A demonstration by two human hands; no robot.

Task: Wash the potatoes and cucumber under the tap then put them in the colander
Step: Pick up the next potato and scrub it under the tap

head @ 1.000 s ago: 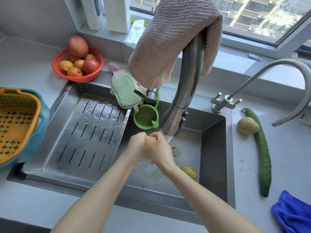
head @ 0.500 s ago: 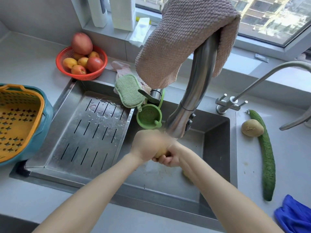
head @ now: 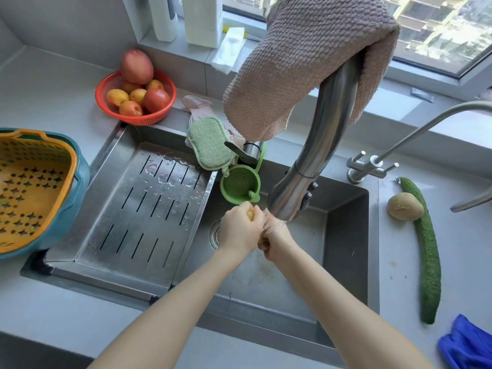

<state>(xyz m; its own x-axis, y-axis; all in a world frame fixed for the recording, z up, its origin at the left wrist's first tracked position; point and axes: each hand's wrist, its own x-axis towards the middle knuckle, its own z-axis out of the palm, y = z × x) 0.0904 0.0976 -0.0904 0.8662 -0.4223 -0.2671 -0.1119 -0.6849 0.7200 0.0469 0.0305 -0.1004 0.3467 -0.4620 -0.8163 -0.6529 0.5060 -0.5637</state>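
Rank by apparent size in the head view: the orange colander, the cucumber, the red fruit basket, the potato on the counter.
1. Orange colander, though cropped at the left edge.
2. Cucumber and red fruit basket: long and thin against round, too close to rank.
3. Potato on the counter, smallest.

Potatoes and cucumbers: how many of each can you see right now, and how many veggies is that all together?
Potatoes: 2, the held potato, gripped by the left hand and right hand under the tap, and the counter potato.
Cucumbers: 1, the cucumber beside the counter potato.
Total: 3
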